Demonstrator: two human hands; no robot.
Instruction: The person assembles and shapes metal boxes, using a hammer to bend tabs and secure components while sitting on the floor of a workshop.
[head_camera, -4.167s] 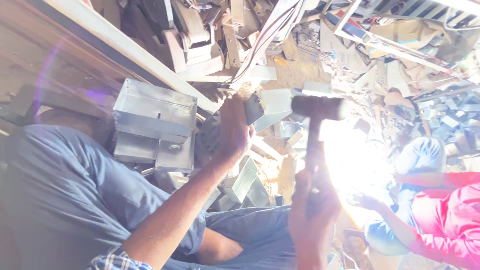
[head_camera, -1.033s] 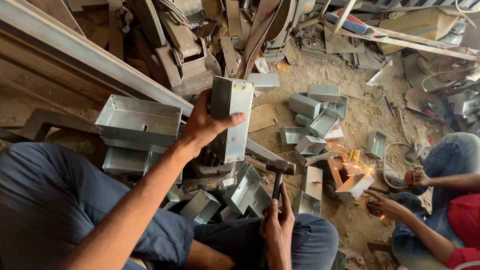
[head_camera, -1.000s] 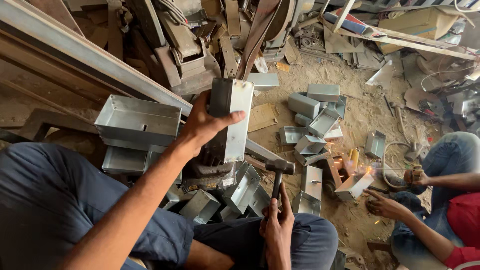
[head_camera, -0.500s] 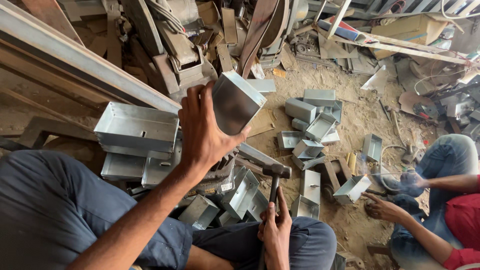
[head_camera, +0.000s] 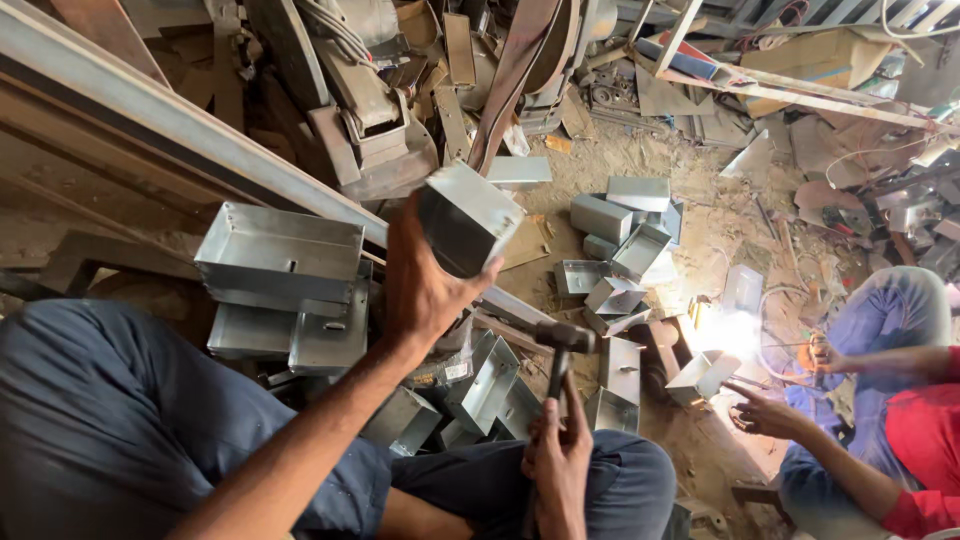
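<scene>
Steadily: a box in one hand, a hammer in the other

Clearly the biggest thing in the room was the scrap heap, running from nine o'clock round to two. Below it, at about nine o'clock from the raised hand, sat a stack of folded metal trays (head_camera: 280, 250). At the centre the left hand (head_camera: 425, 290) was clamped around a small sheet-metal box (head_camera: 468, 215), lifted off the ground and tilted, open side turned away at one o'clock. At six o'clock the right hand (head_camera: 560, 465) was closed on the handle of a hammer (head_camera: 562, 340), head up and well apart from the box.

To my eye the work wanted a firm hold on the box wall, thumb clear of the seam, and short square blows rather than swings.

A welding glare (head_camera: 725, 330) at three o'clock washed out whatever a co-worker's hand (head_camera: 765, 415) pointed at. The box's inside was hidden, and I could not tell which edge needed dressing. Smaller boxes (head_camera: 620, 250) on the dirt blurred together; the hammer's handle vanished inside the fist.
</scene>
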